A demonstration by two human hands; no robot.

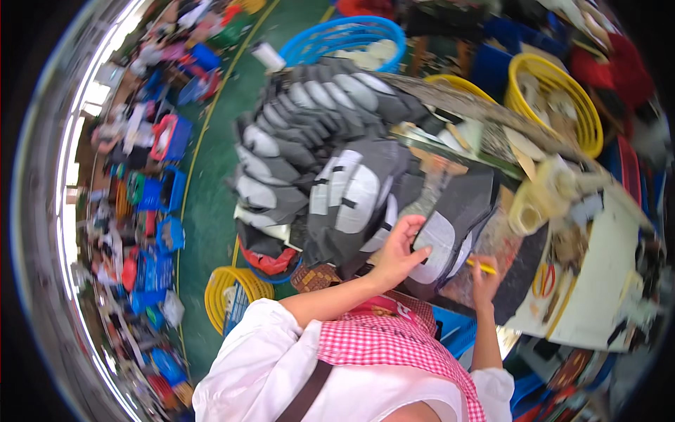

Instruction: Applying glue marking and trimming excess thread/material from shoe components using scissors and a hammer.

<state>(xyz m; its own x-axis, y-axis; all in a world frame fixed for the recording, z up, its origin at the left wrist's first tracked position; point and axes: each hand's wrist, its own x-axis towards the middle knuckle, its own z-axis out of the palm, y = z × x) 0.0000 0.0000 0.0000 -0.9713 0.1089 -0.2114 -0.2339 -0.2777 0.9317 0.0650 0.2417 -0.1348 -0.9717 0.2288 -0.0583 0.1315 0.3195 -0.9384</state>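
A dark grey fabric panel (461, 200) with a light grey rounded patch (436, 243) lies in front of me on the worktable. My left hand (401, 254) is at its left edge, thumb and forefinger curled round that edge. Beside the panel's lower right side, my right hand (484, 283) grips a slim yellow pen-like tool (481, 266); its tip is too blurred to make out. Left of the panel, similar grey pieces (355, 186) with light patches and short black strips are heaped together. A long overlapping row of more such pieces (281, 116) curves away behind them.
Red-handled scissors (543, 280) and a cloudy plastic container (538, 200) stand on the table's right side. Yellow baskets (594, 133) are beyond it, and a blue basket (344, 35) is at the back. Another yellow basket (219, 299) stands on the green floor (214, 211) at left.
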